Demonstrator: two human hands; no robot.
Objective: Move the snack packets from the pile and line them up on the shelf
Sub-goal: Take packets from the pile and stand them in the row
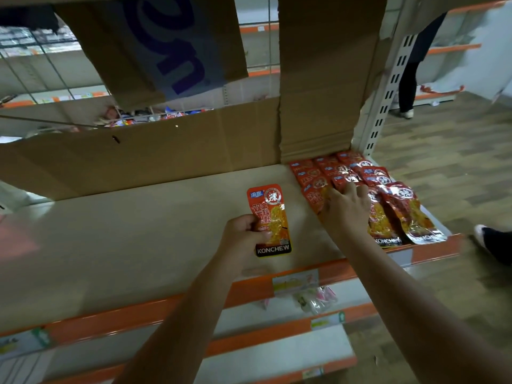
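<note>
Placing step in hand. Left hand pinching one red KONCHEW packet at its lower edge, held upright at centre frame over the beige shelf. Right hand lying flat, fingers straight, pressing on the packet rows at right of frame. Next move, as judged: laying the held packet just beside the left-most row, edges aligned.

A single wide-angle view looked from the person's head, forward and down, close over the shelf, with both forearms reaching in from the bottom edge.
</note>
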